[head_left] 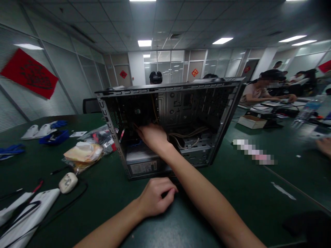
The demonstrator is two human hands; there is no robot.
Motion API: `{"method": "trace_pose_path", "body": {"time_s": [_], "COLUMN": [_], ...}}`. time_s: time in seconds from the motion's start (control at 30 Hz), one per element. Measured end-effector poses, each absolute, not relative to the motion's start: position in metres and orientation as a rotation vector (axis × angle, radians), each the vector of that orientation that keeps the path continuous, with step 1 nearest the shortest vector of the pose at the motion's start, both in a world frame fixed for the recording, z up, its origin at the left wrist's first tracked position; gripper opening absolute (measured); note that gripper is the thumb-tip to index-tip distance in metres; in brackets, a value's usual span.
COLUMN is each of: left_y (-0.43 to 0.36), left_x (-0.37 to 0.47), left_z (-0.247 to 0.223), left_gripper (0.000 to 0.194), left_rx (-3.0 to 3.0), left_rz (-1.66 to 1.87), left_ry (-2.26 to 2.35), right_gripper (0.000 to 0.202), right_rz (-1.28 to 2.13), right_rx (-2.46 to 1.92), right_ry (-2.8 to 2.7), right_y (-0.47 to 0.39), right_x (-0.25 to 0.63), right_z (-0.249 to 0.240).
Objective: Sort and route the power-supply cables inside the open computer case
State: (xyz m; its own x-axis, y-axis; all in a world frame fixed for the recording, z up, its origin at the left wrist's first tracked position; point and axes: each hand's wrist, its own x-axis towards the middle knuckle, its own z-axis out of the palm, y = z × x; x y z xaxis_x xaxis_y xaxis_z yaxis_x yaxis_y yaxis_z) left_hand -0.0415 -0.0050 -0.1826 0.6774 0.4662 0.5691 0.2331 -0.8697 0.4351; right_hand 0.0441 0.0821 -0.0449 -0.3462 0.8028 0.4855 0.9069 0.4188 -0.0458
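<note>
An open computer case point(170, 88) stands upright on the green table with its bare side facing me. My right hand point(152, 136) reaches inside, toward the lower left of the board and just below a dark round fan point(138, 112). Its fingers look bent together, but their tips are lost in shadow, so what they grip is unclear. Beneath that hand is the power supply point(143, 167) with its label. Loose pale cables point(191, 134) run to the right inside the case. In front of the case, my left hand point(159, 196) rests on the table, loosely curled with nothing visible in it.
Left of the case lie a plastic bag of parts point(85, 153), a white plug-like block point(68, 182), a white power strip point(38, 217) with black cables, and a blue tray point(53, 137). At right are an open box point(252, 121), water bottles point(307, 110) and a seated person point(254, 93).
</note>
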Motion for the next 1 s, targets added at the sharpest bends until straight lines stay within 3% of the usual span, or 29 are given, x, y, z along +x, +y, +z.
{"method": "trace_pose_path", "body": {"time_s": [0.63, 0.83, 1.0], "left_y": [-0.005, -0.002, 0.009], "left_x": [-0.040, -0.043, -0.054], "left_z": [-0.185, -0.176, -0.165], "left_gripper": [0.023, 0.017, 0.024], "left_rx": [2.622, 2.391, 1.857], "left_rz": [0.937, 1.037, 1.289], "left_ry": [0.543, 0.636, 0.850], "right_gripper": [0.037, 0.041, 0.044], "right_rz": [-0.231, -0.165, -0.139], "right_rx": [-1.460, -1.410, -1.290], "right_ry": [-2.249, -2.241, -2.270], "right_y": [0.087, 0.087, 0.071], "right_x": [0.030, 0.035, 0.044], "right_z": [-0.038, -0.043, -0.038]}}
